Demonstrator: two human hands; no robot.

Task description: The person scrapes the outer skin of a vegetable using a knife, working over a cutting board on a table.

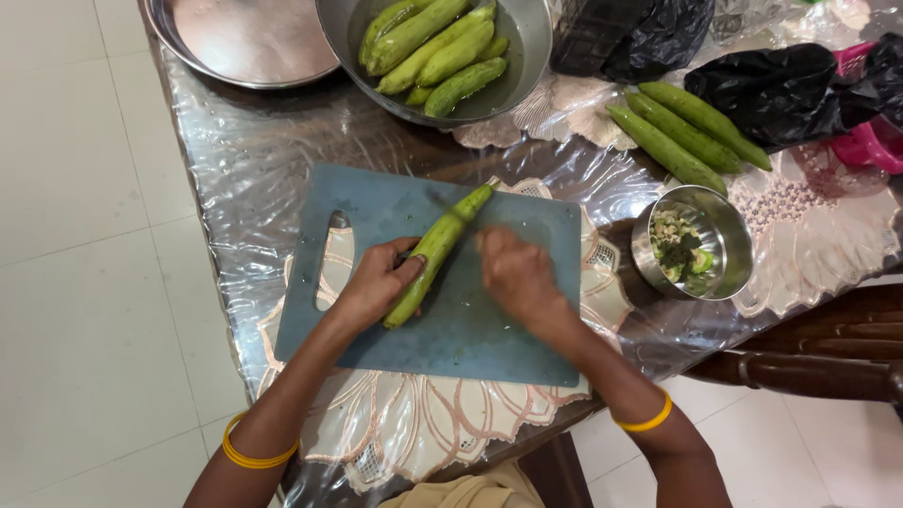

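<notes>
A long green gourd (435, 254) lies slantwise on a blue-grey cutting board (489, 339). My left hand (374, 284) grips the gourd's near end and presses it to the board. My right hand (513, 275) is closed just to the right of the gourd's middle, and it holds a knife (450, 209) whose thin blade shows blurred across the gourd's upper part. Both wrists wear yellow bangles.
Behind the board, a large steel bowl (538, 52) holds several gourds in water, and a steel plate (245, 42) sits left of it. Three gourds (687, 132) lie at the right by black bags (771, 89). A small steel bowl (738, 249) holds green scraps. A wooden chair (828, 372) stands at the right.
</notes>
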